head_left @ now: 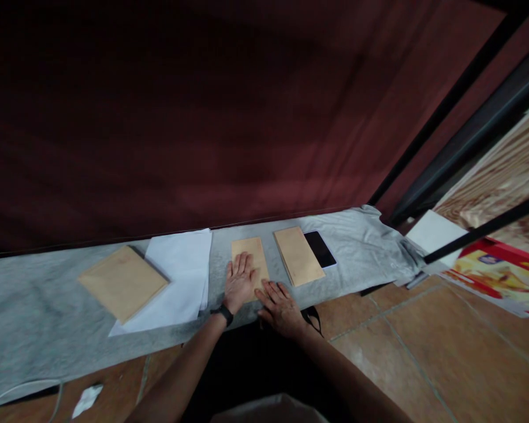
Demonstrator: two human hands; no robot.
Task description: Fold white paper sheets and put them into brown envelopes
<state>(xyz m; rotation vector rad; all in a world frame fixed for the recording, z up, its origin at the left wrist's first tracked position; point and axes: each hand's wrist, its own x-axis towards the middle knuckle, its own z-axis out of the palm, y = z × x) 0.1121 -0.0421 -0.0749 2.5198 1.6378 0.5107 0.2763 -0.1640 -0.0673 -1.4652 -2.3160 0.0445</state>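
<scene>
A brown paper envelope (250, 247) lies flat on the grey cloth in front of me. My left hand (240, 282), with a dark band at its wrist, rests palm down on it with the fingers stretched out. Beside it, my right hand (282, 308) lies with spread fingers, its fingertips at the envelope's lower right edge. To the right is a small stack of brown envelopes (298, 255), partly over a dark-screened phone (321, 249). On the left, a thicker stack of brown envelopes (123, 282) sits partly on white paper sheets (180, 264).
The long narrow surface is covered with grey cloth (357, 241) and ends at a dark red curtain (203, 147). Black metal bars (449, 106) slant at the right, near a red and yellow box (502, 270). A crumpled white tissue (87, 400) lies on the tiled floor (388, 352).
</scene>
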